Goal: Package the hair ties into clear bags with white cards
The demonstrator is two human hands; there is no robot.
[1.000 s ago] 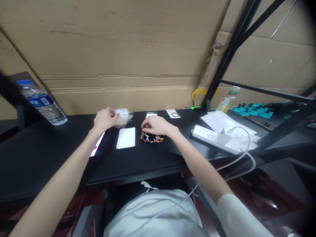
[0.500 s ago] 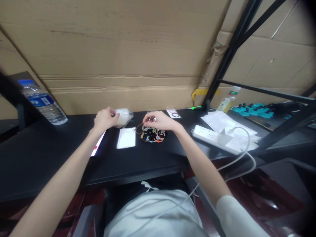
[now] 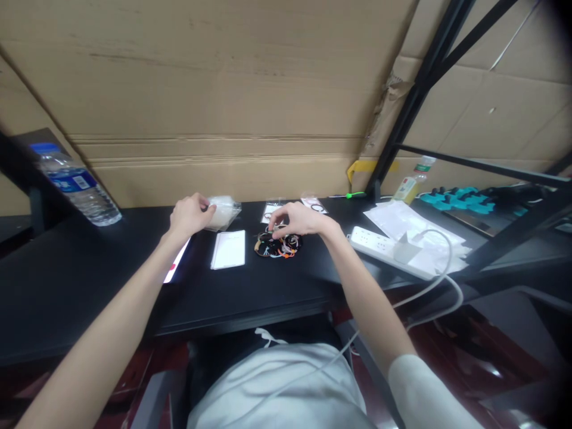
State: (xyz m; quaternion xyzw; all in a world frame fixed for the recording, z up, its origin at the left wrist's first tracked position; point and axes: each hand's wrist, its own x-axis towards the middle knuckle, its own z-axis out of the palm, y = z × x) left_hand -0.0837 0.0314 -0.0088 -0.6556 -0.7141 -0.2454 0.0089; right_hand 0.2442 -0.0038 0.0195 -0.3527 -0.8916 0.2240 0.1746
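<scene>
My left hand [image 3: 190, 215] rests on the black table [image 3: 89, 280] with its fingers curled onto a stack of small clear plastic bags [image 3: 224, 211]. My right hand [image 3: 300, 219] hovers over a heap of coloured hair ties [image 3: 277, 245], fingertips pinched down into it. A white card [image 3: 229, 249] lies between the two hands. Two small bagged hair ties lie behind the heap, one [image 3: 270, 210] by the fingers and one [image 3: 315, 206] further right.
A water bottle [image 3: 75, 185] lies at the far left. A white power strip [image 3: 384, 250] with its cable, and loose papers [image 3: 411, 229], sit to the right. Cardboard sheets form the back wall. A black metal frame [image 3: 415, 95] rises at the right, beside a yellow bottle [image 3: 409, 186].
My right hand lifted a hair tie out of the heap, then shifted right and came down on the heap again. My left hand stayed on the bags.
</scene>
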